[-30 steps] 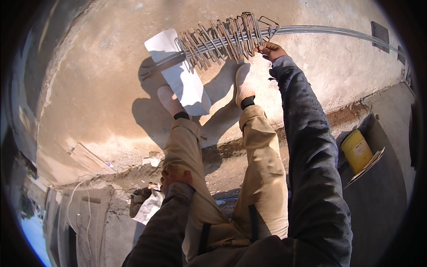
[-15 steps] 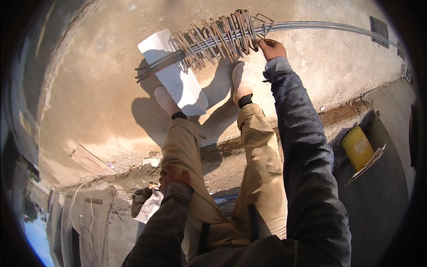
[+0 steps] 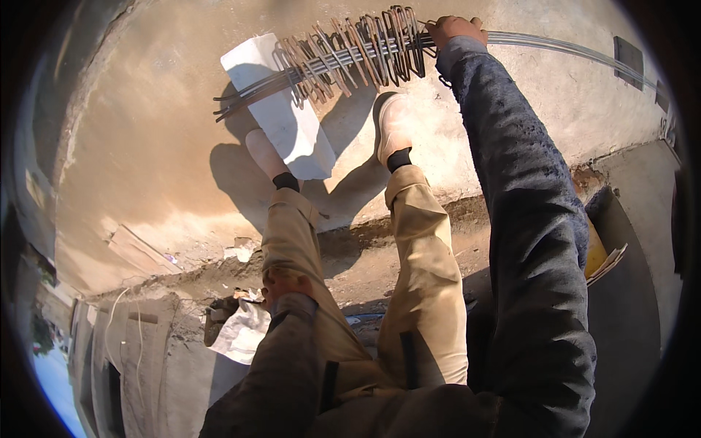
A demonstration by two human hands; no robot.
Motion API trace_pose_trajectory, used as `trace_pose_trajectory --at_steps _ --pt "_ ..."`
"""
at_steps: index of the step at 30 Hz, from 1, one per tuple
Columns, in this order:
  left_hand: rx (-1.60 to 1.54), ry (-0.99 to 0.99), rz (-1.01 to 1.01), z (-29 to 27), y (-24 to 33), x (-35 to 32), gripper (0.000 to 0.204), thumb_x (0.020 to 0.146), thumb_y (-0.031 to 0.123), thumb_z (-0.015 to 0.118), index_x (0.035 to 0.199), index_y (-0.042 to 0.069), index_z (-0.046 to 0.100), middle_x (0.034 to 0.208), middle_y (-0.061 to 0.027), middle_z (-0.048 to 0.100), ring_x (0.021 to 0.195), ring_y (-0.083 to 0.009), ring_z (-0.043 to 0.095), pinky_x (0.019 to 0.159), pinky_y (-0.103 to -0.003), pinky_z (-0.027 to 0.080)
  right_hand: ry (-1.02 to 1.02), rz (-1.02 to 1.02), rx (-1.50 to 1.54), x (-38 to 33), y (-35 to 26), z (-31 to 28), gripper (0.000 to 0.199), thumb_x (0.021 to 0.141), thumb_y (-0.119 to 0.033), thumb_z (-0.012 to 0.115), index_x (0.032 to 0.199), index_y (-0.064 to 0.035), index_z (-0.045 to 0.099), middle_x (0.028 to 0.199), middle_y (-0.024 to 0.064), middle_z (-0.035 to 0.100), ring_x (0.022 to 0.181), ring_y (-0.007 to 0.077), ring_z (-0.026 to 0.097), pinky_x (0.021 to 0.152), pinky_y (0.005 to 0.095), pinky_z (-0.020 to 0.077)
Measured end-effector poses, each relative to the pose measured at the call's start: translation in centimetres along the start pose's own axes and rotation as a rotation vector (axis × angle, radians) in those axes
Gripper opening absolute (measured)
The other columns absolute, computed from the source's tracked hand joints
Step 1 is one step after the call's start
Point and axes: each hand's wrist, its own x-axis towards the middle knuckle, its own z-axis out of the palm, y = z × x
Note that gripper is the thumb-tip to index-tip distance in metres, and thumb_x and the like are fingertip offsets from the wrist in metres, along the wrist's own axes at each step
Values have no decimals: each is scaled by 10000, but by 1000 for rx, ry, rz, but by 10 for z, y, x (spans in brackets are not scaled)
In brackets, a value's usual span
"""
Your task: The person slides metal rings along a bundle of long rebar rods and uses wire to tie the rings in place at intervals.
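Note:
Several long steel bars (image 3: 504, 38) run across the top in a bundle, and bent rebar stirrups (image 3: 365, 55) hang threaded around them, packed tightest at their right end. My right hand (image 3: 458, 31) is closed over the bars just right of the last stirrups, its fingertips partly hidden behind the bars. Under the left part of the bundle lies a white block (image 3: 296, 139), with the bars' left ends sticking out past it. My left hand (image 3: 286, 285) rests on my left knee in shadow, fingers laid over the trouser cloth and holding nothing.
My feet stand on a concrete slab (image 3: 161, 168), beside the white block. A rough broken edge (image 3: 343, 237) crosses below my shins. At right, a yellow bucket (image 3: 595, 248) is partly covered by my sleeve. Boards (image 3: 142, 252) and a white sack (image 3: 242, 332) lie at left.
My right hand has moved up and slightly right, onto the bars. The end stirrup that leaned out at an angle no longer shows apart from the others. My left hand stays on the knee.

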Motion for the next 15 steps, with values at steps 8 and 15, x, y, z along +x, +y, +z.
trace_pose_trajectory --at_steps 8,15 --pt "34 3 -39 19 8 -8 764 698 387 586 1337 74 309 1361 -143 346 1183 -341 421 952 -457 361 31 -36 537 15 4 11 257 752 -255 645 974 -126 659 1206 111 486 1158 338 358 939 436 332" --pt "30 -61 -29 26 21 -6 772 708 390 584 1350 77 291 1359 -165 344 1195 -332 403 963 -453 341 350 -14 495 -36 29 36 471 654 -205 717 1089 -87 578 961 113 654 890 265 629 804 340 489"
